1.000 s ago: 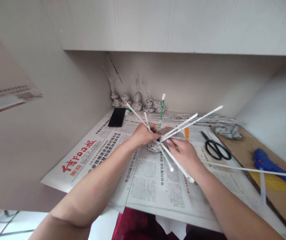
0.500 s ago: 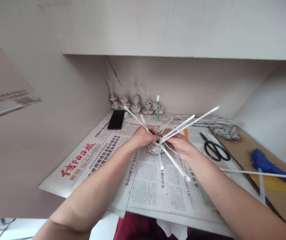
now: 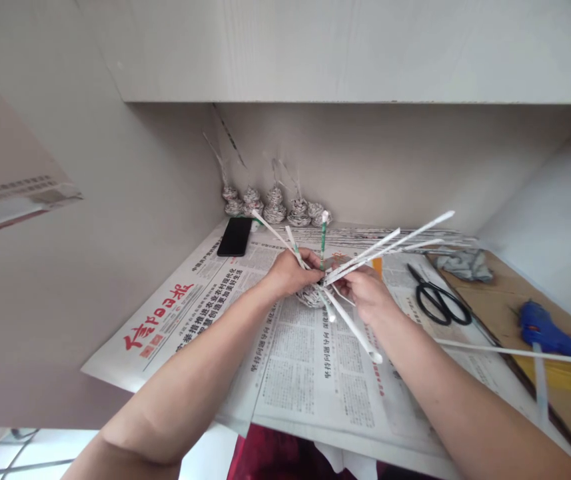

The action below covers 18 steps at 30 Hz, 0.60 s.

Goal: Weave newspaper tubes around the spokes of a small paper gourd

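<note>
A small round weave of rolled newspaper [image 3: 310,297] sits between my hands above the newspaper sheets, with several paper tubes [image 3: 365,257] fanning out from its top. My left hand [image 3: 292,270] is closed on the weave's far left side, its thumb at the centre where the tubes meet. On the right side my right hand [image 3: 364,288] is closed with fingertips pinching a paper tube close to the weave; which tube is partly hidden by the others. One long tube [image 3: 510,351] runs out to the right from under my right forearm.
Along the back wall stand several woven gourd shapes [image 3: 275,207]. A black phone [image 3: 235,237] lies to their front left. Loose paper tubes lie behind my hands. Black scissors [image 3: 438,297], a grey crumpled cloth [image 3: 465,265] and a blue glue gun [image 3: 550,330] are at the right. A shelf [image 3: 365,53] overhangs the back.
The weave has turned slightly in my hands; the short tube at its front has swung right and the upright green one tilts lower. The view has shifted a little.
</note>
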Each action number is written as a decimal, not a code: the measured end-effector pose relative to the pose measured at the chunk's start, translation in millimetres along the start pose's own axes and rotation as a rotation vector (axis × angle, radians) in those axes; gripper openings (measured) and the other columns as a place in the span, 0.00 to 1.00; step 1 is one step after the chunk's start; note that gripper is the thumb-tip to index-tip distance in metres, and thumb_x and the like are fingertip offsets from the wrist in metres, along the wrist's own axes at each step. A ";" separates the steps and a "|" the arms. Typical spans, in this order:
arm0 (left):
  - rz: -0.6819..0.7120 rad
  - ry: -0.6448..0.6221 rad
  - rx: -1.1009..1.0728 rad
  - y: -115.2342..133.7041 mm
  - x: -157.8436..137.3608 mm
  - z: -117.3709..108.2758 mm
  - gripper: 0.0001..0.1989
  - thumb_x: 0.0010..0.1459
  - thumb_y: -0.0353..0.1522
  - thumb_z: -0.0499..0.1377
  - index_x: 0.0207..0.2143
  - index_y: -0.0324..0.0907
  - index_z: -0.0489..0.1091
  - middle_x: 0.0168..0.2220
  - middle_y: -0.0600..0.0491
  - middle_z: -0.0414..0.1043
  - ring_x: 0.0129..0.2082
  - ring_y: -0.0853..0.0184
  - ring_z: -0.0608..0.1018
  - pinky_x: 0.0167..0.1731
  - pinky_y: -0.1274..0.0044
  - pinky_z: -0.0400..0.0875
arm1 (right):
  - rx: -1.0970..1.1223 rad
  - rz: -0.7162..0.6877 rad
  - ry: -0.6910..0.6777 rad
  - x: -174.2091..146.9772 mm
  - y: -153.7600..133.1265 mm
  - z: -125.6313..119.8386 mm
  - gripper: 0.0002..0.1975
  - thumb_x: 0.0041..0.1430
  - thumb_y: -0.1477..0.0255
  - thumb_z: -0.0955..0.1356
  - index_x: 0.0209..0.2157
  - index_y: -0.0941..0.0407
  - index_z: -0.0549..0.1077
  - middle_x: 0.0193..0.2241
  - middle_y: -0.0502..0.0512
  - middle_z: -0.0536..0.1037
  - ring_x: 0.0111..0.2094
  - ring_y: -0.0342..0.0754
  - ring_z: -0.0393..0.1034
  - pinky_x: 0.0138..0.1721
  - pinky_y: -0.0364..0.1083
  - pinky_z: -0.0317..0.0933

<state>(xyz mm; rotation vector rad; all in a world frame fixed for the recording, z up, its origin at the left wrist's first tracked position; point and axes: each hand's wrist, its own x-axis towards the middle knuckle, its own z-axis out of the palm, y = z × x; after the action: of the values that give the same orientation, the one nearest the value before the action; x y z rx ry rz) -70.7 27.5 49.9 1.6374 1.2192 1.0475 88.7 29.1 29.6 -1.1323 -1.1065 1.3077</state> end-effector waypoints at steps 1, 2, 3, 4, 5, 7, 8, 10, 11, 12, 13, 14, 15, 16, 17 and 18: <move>0.001 0.007 -0.012 0.0 0.0 0.7 0.06 0.43 0.28 0.64 0.26 0.38 0.70 0.25 0.56 0.71 0.26 0.73 0.71 0.29 0.79 0.65 | 0.013 -0.019 0.022 -1.0 -1.0 -0.2 0.09 0.37 0.69 0.74 0.23 0.56 0.75 0.21 0.50 0.76 0.24 0.46 0.71 0.25 0.44 0.63; 0.003 0.020 -0.020 -0.1 0.0 1.6 0.06 0.42 0.28 0.64 0.26 0.38 0.69 0.25 0.57 0.70 0.26 0.73 0.70 0.29 0.79 0.65 | 0.018 -0.050 0.027 -1.9 -1.6 -0.5 0.09 0.37 0.69 0.74 0.24 0.56 0.75 0.22 0.51 0.77 0.26 0.47 0.72 0.27 0.45 0.64; 0.007 0.032 -0.024 -0.3 0.0 2.5 0.06 0.42 0.27 0.63 0.26 0.38 0.69 0.24 0.57 0.69 0.25 0.74 0.70 0.29 0.79 0.65 | 0.015 -0.083 0.015 -2.6 -1.9 -1.1 0.10 0.37 0.69 0.75 0.24 0.56 0.74 0.24 0.51 0.78 0.28 0.48 0.73 0.29 0.45 0.65; 0.009 0.040 -0.026 -0.6 0.1 3.3 0.06 0.42 0.27 0.63 0.26 0.38 0.69 0.24 0.58 0.69 0.25 0.74 0.70 0.28 0.80 0.64 | 0.002 -0.110 -0.013 -3.1 -2.0 -1.9 0.11 0.37 0.68 0.75 0.25 0.55 0.74 0.25 0.51 0.79 0.30 0.49 0.74 0.31 0.46 0.66; 0.010 0.046 -0.032 -1.0 0.2 4.1 0.07 0.42 0.27 0.63 0.27 0.38 0.69 0.24 0.58 0.68 0.25 0.74 0.69 0.28 0.80 0.64 | -0.012 -0.119 -0.043 -3.5 -2.0 -3.1 0.11 0.38 0.67 0.76 0.26 0.55 0.74 0.26 0.51 0.79 0.31 0.49 0.74 0.33 0.46 0.66; 0.009 0.044 -0.059 -1.9 0.6 5.2 0.08 0.42 0.26 0.62 0.29 0.38 0.70 0.24 0.58 0.68 0.25 0.74 0.70 0.28 0.80 0.64 | -0.042 -0.105 -0.090 -4.6 -2.7 -5.9 0.13 0.39 0.66 0.75 0.28 0.55 0.75 0.28 0.52 0.80 0.32 0.50 0.75 0.34 0.47 0.67; 0.007 0.040 -0.077 -2.5 0.9 5.4 0.09 0.42 0.26 0.62 0.30 0.39 0.70 0.24 0.58 0.68 0.24 0.74 0.70 0.28 0.80 0.64 | -0.061 -0.091 -0.112 -5.6 -3.7 -7.2 0.13 0.40 0.66 0.75 0.30 0.55 0.75 0.28 0.52 0.80 0.33 0.51 0.75 0.34 0.48 0.67; 0.010 0.043 -0.103 -3.8 1.5 5.6 0.09 0.41 0.26 0.62 0.30 0.39 0.69 0.24 0.59 0.68 0.24 0.74 0.70 0.27 0.80 0.64 | -0.108 -0.082 -0.162 -8.4 -7.3 -9.3 0.13 0.41 0.67 0.74 0.32 0.55 0.76 0.29 0.52 0.80 0.33 0.50 0.75 0.34 0.47 0.67; 0.017 0.049 -0.108 -4.6 1.8 5.6 0.10 0.41 0.26 0.62 0.30 0.39 0.69 0.24 0.59 0.68 0.24 0.74 0.70 0.27 0.80 0.65 | -0.131 -0.089 -0.186 -10.2 -9.7 -9.9 0.13 0.41 0.68 0.74 0.32 0.55 0.76 0.29 0.52 0.80 0.33 0.50 0.75 0.35 0.47 0.67; 0.027 0.056 -0.106 -5.3 2.1 5.7 0.10 0.41 0.25 0.62 0.30 0.39 0.69 0.24 0.58 0.69 0.24 0.74 0.71 0.28 0.80 0.65 | -0.155 -0.096 -0.206 -11.9 -12.2 -10.1 0.12 0.42 0.68 0.73 0.32 0.55 0.76 0.29 0.52 0.80 0.32 0.50 0.74 0.35 0.47 0.66; 0.038 0.065 -0.100 -6.0 2.3 5.8 0.10 0.40 0.25 0.62 0.30 0.39 0.69 0.24 0.58 0.69 0.25 0.73 0.71 0.28 0.80 0.65 | -0.187 -0.099 -0.218 -13.5 -14.5 -10.1 0.11 0.42 0.69 0.73 0.31 0.55 0.76 0.29 0.52 0.80 0.32 0.49 0.74 0.34 0.47 0.66; 0.048 0.071 -0.094 -6.5 2.5 6.0 0.10 0.40 0.25 0.62 0.29 0.39 0.69 0.24 0.58 0.70 0.25 0.73 0.72 0.28 0.80 0.65 | -0.222 -0.098 -0.216 -14.7 -16.3 -9.9 0.10 0.43 0.69 0.72 0.30 0.56 0.76 0.29 0.52 0.80 0.32 0.50 0.74 0.34 0.47 0.66; 0.054 0.077 -0.086 -6.9 2.5 6.3 0.10 0.40 0.25 0.62 0.29 0.39 0.69 0.24 0.58 0.70 0.25 0.73 0.72 0.29 0.80 0.66 | -0.255 -0.094 -0.204 -15.4 -17.3 -9.5 0.09 0.43 0.68 0.72 0.29 0.56 0.76 0.29 0.52 0.80 0.31 0.50 0.74 0.33 0.47 0.66; 0.052 0.085 -0.076 -7.1 2.4 6.6 0.10 0.40 0.25 0.61 0.29 0.39 0.69 0.24 0.58 0.70 0.25 0.73 0.72 0.29 0.80 0.66 | -0.286 -0.089 -0.182 -15.5 -17.2 -9.1 0.09 0.44 0.67 0.73 0.29 0.56 0.76 0.28 0.53 0.79 0.31 0.50 0.74 0.32 0.47 0.65; 0.046 0.095 -0.066 -7.1 2.2 7.0 0.10 0.40 0.25 0.61 0.29 0.39 0.69 0.24 0.58 0.70 0.25 0.73 0.72 0.28 0.80 0.65 | -0.303 -0.089 -0.155 -15.1 -16.2 -8.8 0.10 0.44 0.65 0.73 0.29 0.56 0.76 0.28 0.53 0.79 0.30 0.50 0.73 0.31 0.47 0.65; 0.037 0.106 -0.057 -7.0 2.0 7.4 0.10 0.39 0.25 0.62 0.29 0.39 0.69 0.24 0.58 0.70 0.25 0.73 0.71 0.28 0.80 0.65 | -0.310 -0.095 -0.130 -14.3 -14.2 -8.6 0.12 0.44 0.63 0.74 0.28 0.56 0.75 0.27 0.53 0.79 0.29 0.50 0.73 0.30 0.47 0.64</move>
<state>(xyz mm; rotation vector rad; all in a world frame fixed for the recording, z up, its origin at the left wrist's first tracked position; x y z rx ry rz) -65.3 29.8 41.3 1.5834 1.2200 1.1950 99.3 15.4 43.1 -1.2146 -1.4791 1.1753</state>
